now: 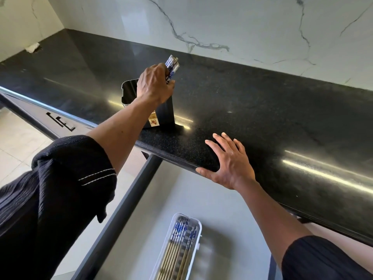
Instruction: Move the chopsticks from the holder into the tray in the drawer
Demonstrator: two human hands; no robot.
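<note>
A black holder (129, 93) stands on the dark counter near its front edge. My left hand (154, 85) is closed around a bunch of blue-and-white patterned chopsticks (172, 64) at the holder's mouth; their lower parts are hidden by my hand and the holder. Below, in the open drawer (222, 205), a white tray (196, 235) holds several chopsticks (179, 245) lying lengthwise. My right hand (228, 160) rests flat on the counter's front edge, fingers spread, holding nothing.
The black speckled counter (262, 110) runs along a white marble wall (222, 23). A crumpled white scrap (33, 47) lies at the far left corner. A cabinet front with a dark handle (60, 122) sits at left, above pale floor tiles.
</note>
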